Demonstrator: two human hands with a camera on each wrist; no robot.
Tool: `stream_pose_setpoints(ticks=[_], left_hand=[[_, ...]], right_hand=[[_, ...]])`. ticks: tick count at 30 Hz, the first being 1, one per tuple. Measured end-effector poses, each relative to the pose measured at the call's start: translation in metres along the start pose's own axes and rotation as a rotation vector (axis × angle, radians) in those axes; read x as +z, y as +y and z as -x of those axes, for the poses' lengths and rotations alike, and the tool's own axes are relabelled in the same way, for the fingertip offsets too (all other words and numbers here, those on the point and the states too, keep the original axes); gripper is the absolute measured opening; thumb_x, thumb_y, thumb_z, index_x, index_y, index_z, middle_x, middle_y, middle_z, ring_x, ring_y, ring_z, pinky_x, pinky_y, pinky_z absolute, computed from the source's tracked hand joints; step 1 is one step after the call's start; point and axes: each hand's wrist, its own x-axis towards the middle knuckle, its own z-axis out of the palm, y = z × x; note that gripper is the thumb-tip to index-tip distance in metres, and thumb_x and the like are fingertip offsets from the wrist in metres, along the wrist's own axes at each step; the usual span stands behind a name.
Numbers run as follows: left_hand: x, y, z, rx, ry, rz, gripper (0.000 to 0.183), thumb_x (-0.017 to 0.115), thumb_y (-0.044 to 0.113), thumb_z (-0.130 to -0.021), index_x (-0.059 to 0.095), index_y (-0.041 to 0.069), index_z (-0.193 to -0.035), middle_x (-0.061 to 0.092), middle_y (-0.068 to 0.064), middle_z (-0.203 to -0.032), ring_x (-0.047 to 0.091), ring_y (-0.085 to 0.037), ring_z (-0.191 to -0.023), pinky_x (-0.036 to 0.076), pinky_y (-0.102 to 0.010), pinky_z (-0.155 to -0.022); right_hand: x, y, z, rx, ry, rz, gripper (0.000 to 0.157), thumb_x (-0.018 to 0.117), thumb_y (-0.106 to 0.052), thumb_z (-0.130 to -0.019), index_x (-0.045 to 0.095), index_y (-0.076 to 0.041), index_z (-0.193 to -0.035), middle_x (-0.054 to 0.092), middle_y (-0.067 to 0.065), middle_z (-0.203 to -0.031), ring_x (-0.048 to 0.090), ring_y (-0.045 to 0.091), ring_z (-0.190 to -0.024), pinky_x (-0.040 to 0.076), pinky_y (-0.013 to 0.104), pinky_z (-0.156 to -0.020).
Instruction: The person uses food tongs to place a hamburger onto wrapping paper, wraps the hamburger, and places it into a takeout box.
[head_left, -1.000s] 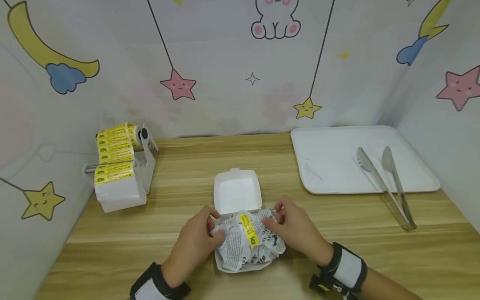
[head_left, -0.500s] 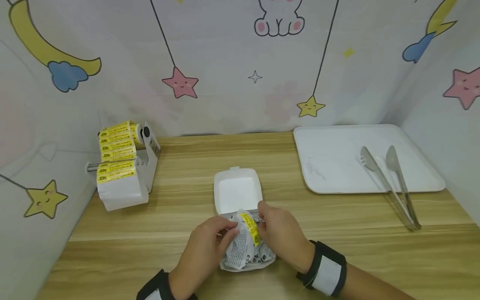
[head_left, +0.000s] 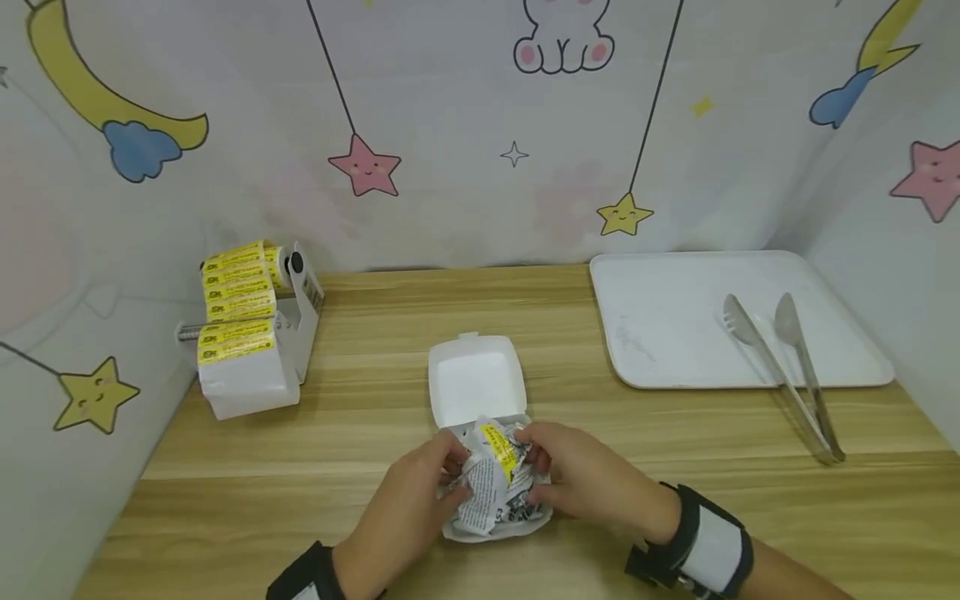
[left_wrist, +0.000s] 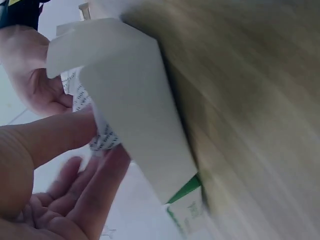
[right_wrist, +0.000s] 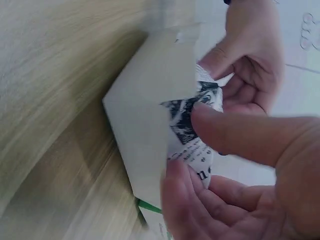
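A bundle (head_left: 483,492) wrapped in newsprint-patterned paper sits in the base of a small white hinged takeaway box (head_left: 517,531). Across its top runs a yellow label (head_left: 497,446). The box's lid (head_left: 477,382) lies open toward the back. My left hand (head_left: 408,504) holds the bundle's left side, thumb and fingers bent against the paper just inside the box wall (left_wrist: 135,110). On the right side my right hand (head_left: 592,479) grips the paper between thumb and curved fingers; its thumb (right_wrist: 215,122) presses on the print. What the paper wraps is hidden.
A label dispenser (head_left: 303,312) with a roll of yellow labels (head_left: 240,283) stands at the back left. At the back right lies a white tray (head_left: 660,321), with metal tongs (head_left: 802,400) resting over its front edge. A printed cloth wall (head_left: 450,217) closes off the back.
The paper that spread past the box's sides is now gathered inside its walls. Both hands moved inward; the right then shifted slightly back outward, its thumb and fingers spread wider on the bundle.
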Motion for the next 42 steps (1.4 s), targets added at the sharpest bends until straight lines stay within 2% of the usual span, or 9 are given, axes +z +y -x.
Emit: stream_pose_setpoints(ticks=[7, 11, 13, 16, 24, 29, 34, 38, 42], left_hand=[[0.003, -0.01, -0.003, 0.119, 0.003, -0.09, 0.018, 0.077, 0.02, -0.075, 0.06, 0.021, -0.073, 0.065, 0.008, -0.085, 0.058, -0.005, -0.08, 0.052, -0.024, -0.069], [0.004, -0.005, -0.003, 0.185, -0.047, -0.206, 0.033, 0.072, 0.044, -0.076, 0.063, 0.017, -0.093, 0.058, 0.007, -0.086, 0.052, -0.007, -0.077, 0.05, -0.023, -0.066], [0.006, -0.002, -0.002, 0.226, -0.076, -0.273, 0.053, 0.068, 0.051, -0.077, 0.062, 0.017, -0.117, 0.054, 0.004, -0.091, 0.049, -0.009, -0.078, 0.049, -0.023, -0.065], [0.005, 0.002, 0.004, 0.306, -0.128, -0.359, 0.067, 0.064, 0.053, -0.08, 0.051, 0.027, -0.14, 0.051, -0.003, -0.105, 0.048, -0.013, -0.087, 0.051, -0.027, -0.069], [-0.003, 0.005, 0.011, 0.391, -0.269, -0.369, 0.061, 0.06, 0.053, -0.085, 0.042, 0.045, -0.142, 0.044, -0.01, -0.126, 0.042, -0.023, -0.107, 0.052, -0.032, -0.076], [-0.002, 0.005, 0.01, 0.376, -0.294, -0.426, 0.062, 0.062, 0.056, -0.082, 0.048, 0.04, -0.14, 0.043, -0.01, -0.125, 0.042, -0.026, -0.109, 0.053, -0.032, -0.072], [-0.001, 0.004, 0.008, 0.357, -0.319, -0.435, 0.062, 0.064, 0.057, -0.079, 0.054, 0.036, -0.137, 0.043, -0.007, -0.123, 0.042, -0.025, -0.109, 0.053, -0.033, -0.075], [0.002, 0.004, 0.008, 0.317, -0.345, -0.42, 0.065, 0.068, 0.056, -0.077, 0.053, 0.037, -0.137, 0.043, -0.01, -0.126, 0.042, -0.027, -0.112, 0.053, -0.034, -0.076], [0.006, 0.006, 0.009, 0.301, -0.358, -0.427, 0.066, 0.068, 0.056, -0.076, 0.052, 0.037, -0.138, 0.044, -0.013, -0.127, 0.043, -0.03, -0.113, 0.053, -0.034, -0.077]], right_hand=[[0.021, 0.0, -0.006, -0.003, 0.088, 0.311, 0.049, 0.08, -0.016, -0.069, 0.058, -0.007, -0.112, 0.061, 0.003, -0.103, 0.055, 0.014, -0.092, 0.052, 0.032, -0.079], [0.027, 0.003, -0.008, -0.024, 0.096, 0.376, 0.048, 0.08, -0.014, -0.068, 0.053, -0.01, -0.107, 0.061, 0.001, -0.095, 0.055, 0.013, -0.085, 0.052, 0.029, -0.071], [0.026, 0.004, -0.01, -0.025, 0.092, 0.352, 0.05, 0.081, -0.014, -0.067, 0.051, -0.011, -0.107, 0.06, -0.002, -0.091, 0.055, 0.011, -0.082, 0.051, 0.028, -0.069], [0.022, 0.006, -0.011, -0.01, 0.068, 0.294, 0.056, 0.081, -0.014, -0.067, 0.049, -0.009, -0.111, 0.057, -0.004, -0.085, 0.053, 0.009, -0.076, 0.05, 0.025, -0.065], [0.015, 0.01, -0.011, 0.015, 0.074, 0.21, 0.062, 0.081, -0.011, -0.066, 0.045, -0.005, -0.116, 0.051, -0.005, -0.077, 0.05, 0.008, -0.069, 0.047, 0.024, -0.059], [0.011, 0.011, -0.011, -0.016, 0.02, 0.164, 0.058, 0.079, -0.013, -0.071, 0.045, -0.009, -0.117, 0.052, -0.006, -0.081, 0.05, 0.008, -0.07, 0.047, 0.023, -0.061], [-0.01, 0.021, -0.014, -0.037, -0.063, -0.025, 0.044, 0.067, -0.005, -0.081, 0.049, -0.01, -0.12, 0.059, -0.004, -0.087, 0.057, 0.009, -0.078, 0.052, 0.026, -0.068], [-0.024, 0.037, -0.032, 0.106, 0.073, -0.132, 0.032, 0.062, -0.012, -0.087, 0.056, -0.005, -0.118, 0.062, 0.004, -0.093, 0.059, 0.017, -0.085, 0.053, 0.032, -0.071], [-0.026, 0.049, -0.055, 0.301, 0.179, -0.131, 0.045, 0.054, -0.025, -0.095, 0.05, -0.001, -0.133, 0.061, 0.016, -0.115, 0.059, 0.028, -0.104, 0.05, 0.041, -0.084]])
